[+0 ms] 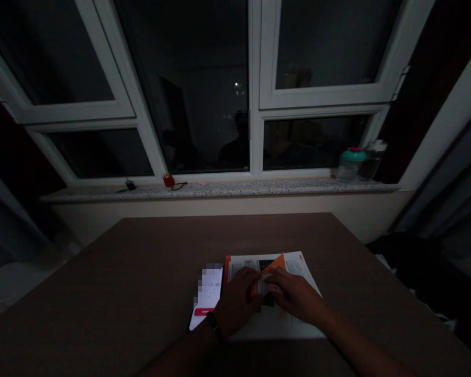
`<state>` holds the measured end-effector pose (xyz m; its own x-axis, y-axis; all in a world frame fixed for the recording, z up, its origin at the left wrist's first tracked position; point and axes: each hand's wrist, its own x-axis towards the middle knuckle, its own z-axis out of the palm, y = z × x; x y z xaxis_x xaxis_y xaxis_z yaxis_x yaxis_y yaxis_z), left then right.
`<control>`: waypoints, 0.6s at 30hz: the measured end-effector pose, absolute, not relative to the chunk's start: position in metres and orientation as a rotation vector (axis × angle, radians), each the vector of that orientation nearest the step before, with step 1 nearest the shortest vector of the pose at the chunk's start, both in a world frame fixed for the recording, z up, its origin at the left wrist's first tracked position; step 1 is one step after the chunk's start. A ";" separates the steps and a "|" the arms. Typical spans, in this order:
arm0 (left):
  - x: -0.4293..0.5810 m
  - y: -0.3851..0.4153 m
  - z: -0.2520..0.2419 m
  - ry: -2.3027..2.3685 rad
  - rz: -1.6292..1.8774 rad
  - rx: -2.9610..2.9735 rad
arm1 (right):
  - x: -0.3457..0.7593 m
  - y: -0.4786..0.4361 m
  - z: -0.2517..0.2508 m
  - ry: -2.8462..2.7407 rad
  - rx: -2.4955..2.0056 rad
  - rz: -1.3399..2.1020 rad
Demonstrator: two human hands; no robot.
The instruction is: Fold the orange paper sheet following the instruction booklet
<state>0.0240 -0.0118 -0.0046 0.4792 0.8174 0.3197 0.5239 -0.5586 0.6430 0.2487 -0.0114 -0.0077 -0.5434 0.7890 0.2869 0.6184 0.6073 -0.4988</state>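
The printed sheet (275,329) lies flat on a brown table (141,277). Both hands rest on the sheet, fingers curved inward and tips close together. The left hand (237,302) and right hand (294,296) cover a small folded paper piece (261,287) at the sheet's center; whether it is pinched cannot be determined. An orange paper corner (277,263) projects beyond the fingers. A lit phone (206,296) lies just left of the sheet.

L hand (237,302), R hand (297,296) close, palms down.
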 end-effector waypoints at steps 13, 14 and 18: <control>0.023 -0.008 0.003 1.227 0.749 2.723 | 0.248 -0.010 -0.005 -2.437 -1.118 0.556; 0.024 -0.010 0.006 1.200 0.728 2.731 | 0.248 -0.010 -0.005 -2.434 -1.121 0.567; 0.025 -0.015 0.010 1.121 0.628 2.752 | 0.250 -0.009 -0.008 -2.412 -1.106 0.580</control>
